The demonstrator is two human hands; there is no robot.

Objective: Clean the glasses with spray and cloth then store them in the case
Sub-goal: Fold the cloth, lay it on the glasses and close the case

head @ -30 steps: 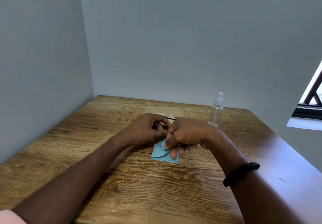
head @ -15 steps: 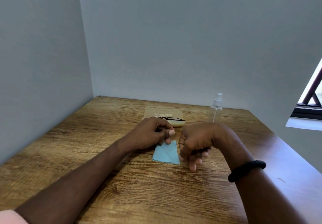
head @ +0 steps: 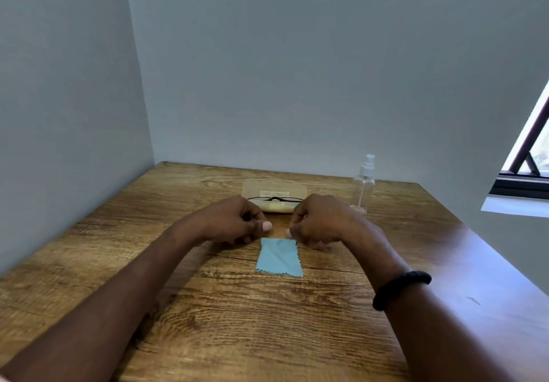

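While both hands, left [head: 237, 222] and right [head: 319, 221], hover loosely curled and empty at frame centre, cloth [head: 279, 258] flat on bench [head: 208, 322] below them, glasses [head: 274, 199] on open case [head: 274, 190] above, spray bottle [head: 364, 184] upper right: cleaning apparently done; next, closing case.

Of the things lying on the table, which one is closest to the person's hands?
The blue cloth, lying flat, its far edge just below both hands. The glasses sit beyond them on the beige case, and the clear spray bottle stands farther right.
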